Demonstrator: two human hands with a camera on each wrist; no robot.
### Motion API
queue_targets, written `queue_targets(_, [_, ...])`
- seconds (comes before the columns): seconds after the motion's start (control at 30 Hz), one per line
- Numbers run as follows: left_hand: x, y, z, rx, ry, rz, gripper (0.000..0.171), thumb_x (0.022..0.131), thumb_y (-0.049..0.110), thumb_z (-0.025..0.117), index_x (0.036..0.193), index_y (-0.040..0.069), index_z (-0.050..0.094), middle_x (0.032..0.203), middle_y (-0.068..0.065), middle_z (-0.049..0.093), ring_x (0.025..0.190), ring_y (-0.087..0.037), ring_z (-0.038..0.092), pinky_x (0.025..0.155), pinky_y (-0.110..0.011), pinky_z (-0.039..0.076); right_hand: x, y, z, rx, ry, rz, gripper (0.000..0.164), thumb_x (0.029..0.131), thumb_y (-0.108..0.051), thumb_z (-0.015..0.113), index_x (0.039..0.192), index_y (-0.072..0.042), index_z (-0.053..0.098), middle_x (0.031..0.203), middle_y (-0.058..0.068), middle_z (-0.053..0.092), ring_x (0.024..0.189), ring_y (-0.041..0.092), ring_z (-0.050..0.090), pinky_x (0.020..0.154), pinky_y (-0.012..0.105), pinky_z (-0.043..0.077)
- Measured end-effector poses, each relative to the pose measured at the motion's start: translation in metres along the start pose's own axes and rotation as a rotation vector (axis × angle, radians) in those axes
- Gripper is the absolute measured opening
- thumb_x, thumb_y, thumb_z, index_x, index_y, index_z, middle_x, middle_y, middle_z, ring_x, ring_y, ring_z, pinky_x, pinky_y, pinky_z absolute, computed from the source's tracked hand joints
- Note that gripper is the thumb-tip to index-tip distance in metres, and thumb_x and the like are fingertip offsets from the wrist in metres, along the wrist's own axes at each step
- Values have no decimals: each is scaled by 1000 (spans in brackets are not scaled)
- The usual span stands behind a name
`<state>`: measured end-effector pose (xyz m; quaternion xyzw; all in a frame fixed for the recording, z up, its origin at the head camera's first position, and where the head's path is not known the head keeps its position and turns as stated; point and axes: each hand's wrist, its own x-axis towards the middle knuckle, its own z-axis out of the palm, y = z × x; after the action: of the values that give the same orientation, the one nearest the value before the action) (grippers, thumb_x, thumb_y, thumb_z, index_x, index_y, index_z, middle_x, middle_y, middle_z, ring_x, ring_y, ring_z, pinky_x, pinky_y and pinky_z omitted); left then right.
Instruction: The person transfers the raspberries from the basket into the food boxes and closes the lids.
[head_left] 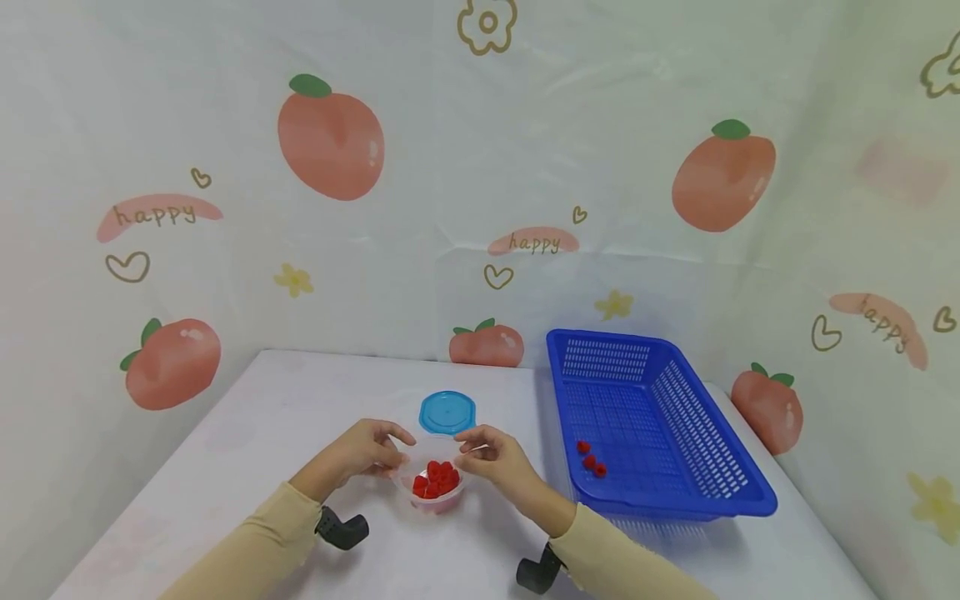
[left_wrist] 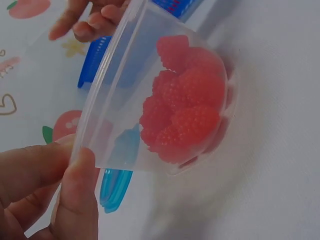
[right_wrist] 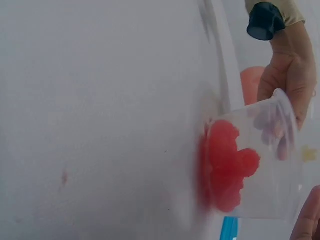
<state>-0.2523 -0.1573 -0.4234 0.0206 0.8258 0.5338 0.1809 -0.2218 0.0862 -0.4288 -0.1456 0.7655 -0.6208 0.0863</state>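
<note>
A clear plastic container (left_wrist: 120,115) with a cluster of red raspberries (head_left: 437,481) at its bottom stands on the white table. My left hand (head_left: 367,447) pinches its rim between thumb and fingers, plainly seen in the left wrist view. On the opposite side, my right hand (head_left: 495,460) hovers by the rim with loosely bent fingers and nothing between them. Its fingertips appear apart from the container in the right wrist view. Just behind the container lies a blue round-cornered lid (head_left: 447,412).
To the right stands a large blue plastic basket (head_left: 678,508) with slotted walls. Several red raspberries (head_left: 590,462) lie in its near left corner. A white cloth (head_left: 420,167) printed with peaches hangs behind the table (head_left: 315,392).
</note>
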Motion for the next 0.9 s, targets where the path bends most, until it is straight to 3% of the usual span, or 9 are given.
queue_targets(0.2, [-1, 4, 1, 16, 19, 1, 28, 84, 4, 70, 112, 0, 65, 75, -8, 61, 60, -18, 60, 62, -27, 57, -6, -5, -1, -3, -54, -26, 30, 88, -8, 68, 117, -1, 62, 111, 26, 58, 89, 15, 62, 79, 23, 56])
queue_targets(0.5, [-1, 6, 4, 29, 24, -2, 25, 84, 5, 71, 109, 1, 67, 77, -8, 59, 60, -17, 59, 60, -26, 56, -17, -10, -16, 14, -58, -34, 34, 88, -7, 68, 120, 2, 60, 111, 29, 56, 90, 16, 62, 80, 20, 55])
queue_targets(0.7, [0, 6, 3, 14, 17, 4, 24, 82, 3, 71, 106, 2, 68, 76, -8, 59, 60, -17, 59, 60, -26, 56, -21, -36, -46, 9, -28, -69, 39, 89, -12, 69, 123, 3, 57, 106, 12, 58, 92, 16, 61, 83, 22, 54])
queue_targets(0.9, [0, 6, 3, 31, 30, -1, 23, 82, 3, 72, 105, 3, 69, 77, -8, 59, 61, -17, 59, 60, -26, 56, -18, -62, -90, 17, 88, -152, 36, 89, -10, 68, 122, 0, 58, 102, 0, 59, 91, 12, 61, 82, 21, 53])
